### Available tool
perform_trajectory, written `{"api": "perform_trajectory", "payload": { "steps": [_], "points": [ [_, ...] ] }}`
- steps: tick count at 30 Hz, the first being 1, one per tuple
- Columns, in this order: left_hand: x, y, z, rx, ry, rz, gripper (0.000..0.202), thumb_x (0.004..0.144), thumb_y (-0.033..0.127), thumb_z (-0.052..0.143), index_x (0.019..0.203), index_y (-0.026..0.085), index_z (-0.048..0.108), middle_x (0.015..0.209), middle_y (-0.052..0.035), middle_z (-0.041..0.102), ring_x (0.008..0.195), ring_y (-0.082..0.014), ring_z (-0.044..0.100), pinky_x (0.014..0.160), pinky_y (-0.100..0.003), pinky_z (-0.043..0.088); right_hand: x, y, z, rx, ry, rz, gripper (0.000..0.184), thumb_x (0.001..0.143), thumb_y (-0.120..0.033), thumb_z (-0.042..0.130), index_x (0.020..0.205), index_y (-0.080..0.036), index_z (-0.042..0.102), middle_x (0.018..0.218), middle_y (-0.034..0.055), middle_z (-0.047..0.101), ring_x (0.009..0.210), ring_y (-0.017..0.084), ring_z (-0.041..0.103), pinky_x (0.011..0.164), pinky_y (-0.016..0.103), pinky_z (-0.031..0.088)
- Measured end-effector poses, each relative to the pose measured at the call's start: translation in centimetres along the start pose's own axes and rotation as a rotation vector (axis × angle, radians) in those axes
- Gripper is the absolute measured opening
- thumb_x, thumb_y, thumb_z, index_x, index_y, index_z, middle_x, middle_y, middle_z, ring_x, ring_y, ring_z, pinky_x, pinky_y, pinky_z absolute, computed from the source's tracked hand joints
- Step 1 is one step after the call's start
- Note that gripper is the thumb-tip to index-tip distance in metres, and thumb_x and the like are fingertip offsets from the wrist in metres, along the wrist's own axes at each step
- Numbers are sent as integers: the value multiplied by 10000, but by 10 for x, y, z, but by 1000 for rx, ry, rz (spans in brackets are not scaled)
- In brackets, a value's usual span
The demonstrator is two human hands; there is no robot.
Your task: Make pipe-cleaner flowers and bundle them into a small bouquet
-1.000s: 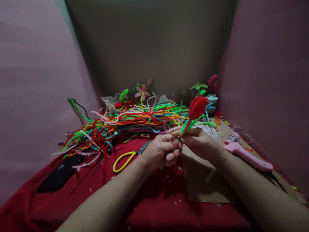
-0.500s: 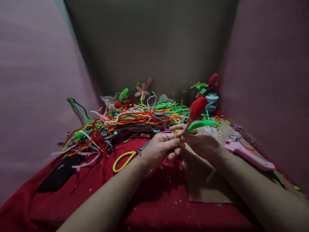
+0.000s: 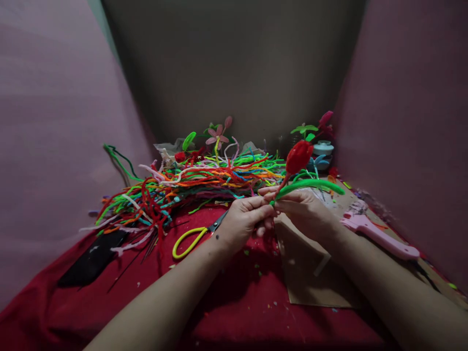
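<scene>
A red pipe-cleaner flower (image 3: 299,157) stands tilted to the right above my hands, its thin red stem running down between my fingers. Pinched at the stem's lower end is my left hand (image 3: 248,217), thumb and forefinger closed. My right hand (image 3: 307,207) closes on the stem from the other side, its fingertips meeting the left ones. A long green pipe-cleaner leaf (image 3: 310,185) curves out rightward from the same spot, over my right hand. The fingers hide the join. Beside my left wrist lie yellow-handled scissors (image 3: 190,242).
A heap of coloured pipe cleaners (image 3: 212,175) spreads behind my hands. A black phone-like object (image 3: 91,261) lies at left. On the right are a pink glue gun (image 3: 380,236) and a cardboard sheet (image 3: 307,282). Finished flowers (image 3: 216,134) and a pale blue jar (image 3: 323,148) stand at the back.
The red flower has turned and tips slightly more upright. The green leaf now reaches farther right and arches more. Both hands keep their hold, with small finger shifts.
</scene>
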State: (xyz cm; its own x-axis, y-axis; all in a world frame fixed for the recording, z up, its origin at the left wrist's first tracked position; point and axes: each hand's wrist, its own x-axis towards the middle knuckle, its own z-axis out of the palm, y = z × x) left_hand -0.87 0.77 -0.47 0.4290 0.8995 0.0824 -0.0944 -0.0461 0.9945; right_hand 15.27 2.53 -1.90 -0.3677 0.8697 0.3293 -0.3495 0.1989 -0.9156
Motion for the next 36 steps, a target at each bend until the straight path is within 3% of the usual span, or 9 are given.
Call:
{"api": "perform_trajectory", "payload": {
  "steps": [6,12,22,29,32,36],
  "points": [
    [-1,-2,-3,-226,-169,-120,235,736,327,651,679,107,592,505,37,505,326,-1,324,364,-168,210,0,-2,-8,4,-134,66,195,701,-306,713,888,-258,743,1113,59,655,1055,242,557,925,415,416],
    [-2,-4,-7,-337,-277,-180,237,719,308,681,715,81,614,502,36,483,318,11,274,353,-160,159,-2,-8,-11,-22,-231,72,155,723,-308,696,866,-275,746,1044,44,684,1027,228,581,937,406,412],
    [0,-3,-8,-381,-296,-165,211,756,290,646,687,93,608,456,52,425,317,5,249,343,-137,215,-1,-13,-14,-167,-208,53,190,730,-341,686,913,-311,732,1041,31,687,1019,223,583,881,394,454],
    [-3,-7,-8,-518,-461,-245,225,760,312,647,706,100,597,460,62,419,295,9,216,333,-144,195,-4,-10,-12,-126,-226,-5,154,746,-323,668,872,-273,742,1164,36,623,1069,234,552,911,393,426],
    [-3,-8,-8,-533,-500,-301,207,769,298,638,709,107,583,468,67,410,293,11,201,331,-140,179,-4,-7,-13,-110,-223,31,150,736,-327,675,853,-262,744,1152,43,627,979,220,584,847,370,447],
    [0,-10,-6,-515,-430,-273,205,792,306,610,749,106,588,480,69,398,314,4,222,341,-139,193,-2,-4,-13,-96,-142,33,139,742,-267,679,866,-269,742,1071,39,662,800,160,595,753,327,451]
  ]
}}
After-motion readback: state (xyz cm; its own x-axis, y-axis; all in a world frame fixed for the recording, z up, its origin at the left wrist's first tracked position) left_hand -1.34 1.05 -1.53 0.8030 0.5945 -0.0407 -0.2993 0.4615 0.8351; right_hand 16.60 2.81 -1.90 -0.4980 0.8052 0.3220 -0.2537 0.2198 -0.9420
